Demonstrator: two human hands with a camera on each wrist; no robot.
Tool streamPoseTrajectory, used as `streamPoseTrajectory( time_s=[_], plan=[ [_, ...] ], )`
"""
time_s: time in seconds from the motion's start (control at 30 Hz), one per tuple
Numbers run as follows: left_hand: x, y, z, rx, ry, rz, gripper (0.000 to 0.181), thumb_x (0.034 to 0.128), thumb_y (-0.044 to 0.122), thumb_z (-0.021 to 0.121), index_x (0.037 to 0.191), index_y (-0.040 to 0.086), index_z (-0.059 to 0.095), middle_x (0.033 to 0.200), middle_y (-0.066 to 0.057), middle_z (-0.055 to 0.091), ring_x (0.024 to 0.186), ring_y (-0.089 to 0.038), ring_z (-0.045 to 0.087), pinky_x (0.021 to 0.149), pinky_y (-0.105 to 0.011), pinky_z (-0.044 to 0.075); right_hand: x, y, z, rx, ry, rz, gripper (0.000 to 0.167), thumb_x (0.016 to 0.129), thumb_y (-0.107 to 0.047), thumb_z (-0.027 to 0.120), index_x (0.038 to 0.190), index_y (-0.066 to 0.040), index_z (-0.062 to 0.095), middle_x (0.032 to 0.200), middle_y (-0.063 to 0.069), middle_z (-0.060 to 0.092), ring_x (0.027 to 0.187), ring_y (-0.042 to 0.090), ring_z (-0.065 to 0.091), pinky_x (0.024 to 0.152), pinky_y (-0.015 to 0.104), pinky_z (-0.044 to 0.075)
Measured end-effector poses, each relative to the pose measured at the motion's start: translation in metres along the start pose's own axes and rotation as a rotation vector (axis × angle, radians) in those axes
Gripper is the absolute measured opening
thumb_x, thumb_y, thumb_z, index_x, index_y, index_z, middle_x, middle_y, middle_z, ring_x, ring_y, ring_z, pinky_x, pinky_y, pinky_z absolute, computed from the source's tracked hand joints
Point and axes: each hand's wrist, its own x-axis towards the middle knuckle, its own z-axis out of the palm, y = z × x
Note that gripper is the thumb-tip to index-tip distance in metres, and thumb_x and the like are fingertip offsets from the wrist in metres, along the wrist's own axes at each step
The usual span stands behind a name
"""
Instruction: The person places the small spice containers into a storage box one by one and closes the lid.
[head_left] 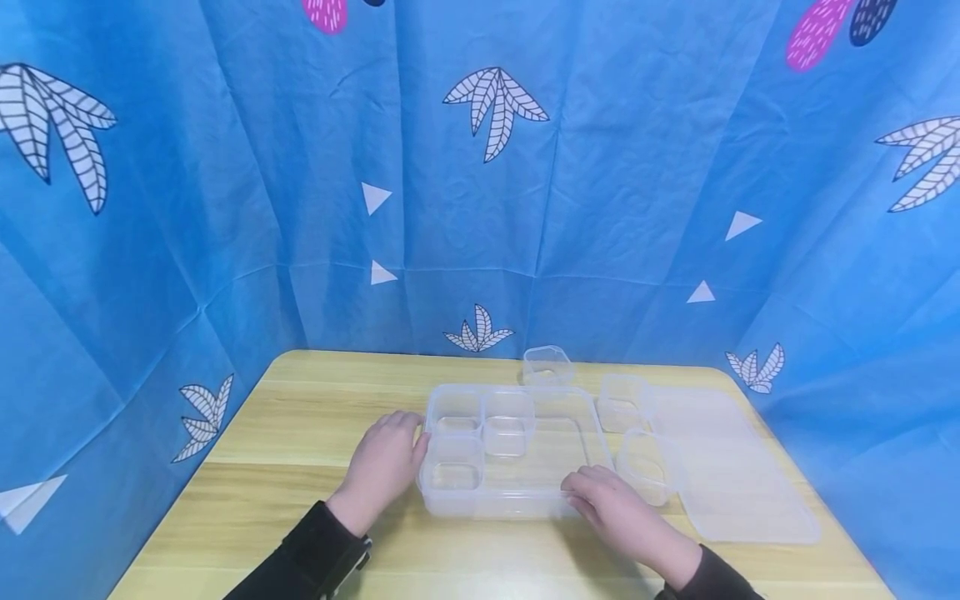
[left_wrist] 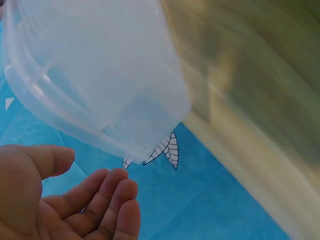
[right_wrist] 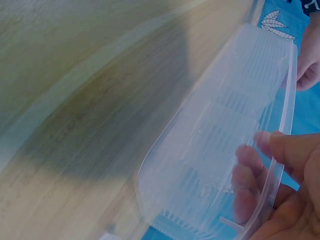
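A clear plastic food container [head_left: 517,503] sits on the table, a little right of the middle. Three small clear boxes fill its left part: a front-left one [head_left: 454,473], a back-left one [head_left: 456,408] and one beside that [head_left: 510,429]. My right hand [head_left: 611,508] pinches the container's front rim near its right corner; in the right wrist view, its fingers [right_wrist: 246,172] reach inside the wall with the thumb on the rim. At the container's left side is my left hand [head_left: 386,458]. The left wrist view shows its fingers loosely bent, holding nothing, just apart from the container wall [left_wrist: 110,75].
Three more small boxes stand outside: one behind the container [head_left: 549,367], two to its right, a farther one [head_left: 621,407] and a nearer one [head_left: 647,467]. A flat translucent lid [head_left: 742,475] lies at the table's right. Blue patterned cloth [head_left: 480,217] hangs around the table [head_left: 300,433].
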Motion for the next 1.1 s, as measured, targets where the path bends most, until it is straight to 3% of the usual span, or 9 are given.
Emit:
streamPoseTrajectory(
  time_s=[0.53, 0.93, 1.1],
  plan=[
    [-0.003, -0.003, 0.022, -0.083, 0.017, -0.044, 0.033, 0.0995, 0.015, 0.060, 0.121, -0.009, 0.063, 0.109, -0.023, 0.069, 0.102, -0.038, 0.067, 0.088, -0.050, 0.056, 0.001, 0.000, 0.001, 0.007, -0.011, 0.010, 0.013, 0.089, -0.003, 0.068, 0.097, -0.013, 0.067, 0.089, -0.010, 0.063, 0.084, 0.005, 0.055, 0.072, 0.026, 0.053],
    [-0.004, 0.003, 0.027, -0.089, 0.060, -0.056, 0.028, 0.0956, 0.010, 0.065, 0.116, -0.009, 0.066, 0.106, -0.022, 0.070, 0.096, -0.037, 0.068, 0.085, -0.049, 0.057, 0.000, -0.001, 0.001, 0.010, -0.007, 0.009, 0.014, 0.089, -0.002, 0.069, 0.097, -0.012, 0.067, 0.088, -0.011, 0.062, 0.083, 0.005, 0.055, 0.071, 0.026, 0.053],
    [-0.005, 0.004, 0.029, -0.090, 0.051, -0.088, 0.031, 0.0964, 0.011, 0.064, 0.118, -0.010, 0.064, 0.107, -0.023, 0.069, 0.098, -0.038, 0.067, 0.087, -0.049, 0.056, 0.000, -0.001, 0.000, 0.016, -0.026, 0.023, 0.012, 0.090, -0.003, 0.068, 0.098, -0.012, 0.067, 0.089, -0.010, 0.063, 0.084, 0.005, 0.055, 0.072, 0.026, 0.053]
  ],
)
